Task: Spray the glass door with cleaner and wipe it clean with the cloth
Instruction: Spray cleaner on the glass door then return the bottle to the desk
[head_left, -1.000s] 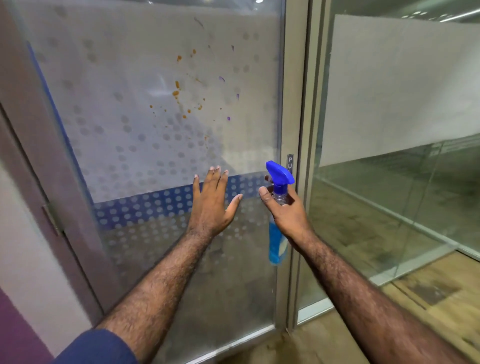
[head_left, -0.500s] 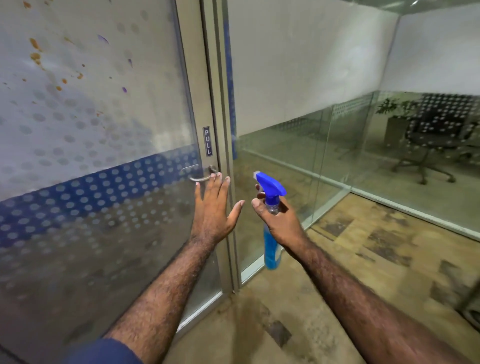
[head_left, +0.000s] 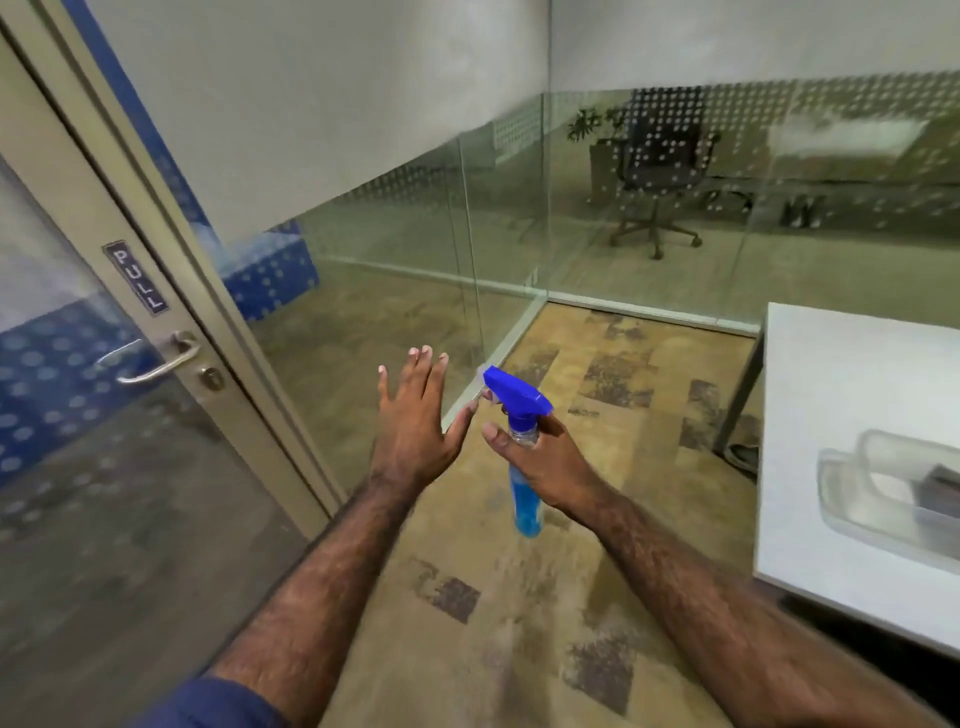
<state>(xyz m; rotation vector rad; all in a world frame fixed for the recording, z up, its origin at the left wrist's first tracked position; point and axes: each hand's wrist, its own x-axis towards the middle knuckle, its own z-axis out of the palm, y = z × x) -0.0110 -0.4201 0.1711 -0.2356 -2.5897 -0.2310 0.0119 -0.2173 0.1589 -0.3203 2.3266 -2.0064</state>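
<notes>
The glass door (head_left: 78, 493) with frosted dots, a metal handle (head_left: 156, 364) and a "PULL" sign fills the left edge of the head view. My right hand (head_left: 540, 462) grips the neck of a spray bottle (head_left: 524, 499) with a blue trigger head and blue liquid, held upright over the floor. My left hand (head_left: 415, 426) is raised beside it, empty, fingers spread, away from the door. A dark cloth (head_left: 935, 493) appears to lie in a clear plastic tray (head_left: 852, 499) on the white table at the right.
A white table (head_left: 831, 395) stands at the right, its leg near the glass wall. Glass partitions (head_left: 395, 270) run ahead, with an office chair (head_left: 660, 171) behind them. Patterned carpet (head_left: 597, 597) covers the floor below my arms.
My view has swung right, away from the stained door glass toward the table. Both hands moved off the door along with it; the right hand kept hold of the spray bottle.
</notes>
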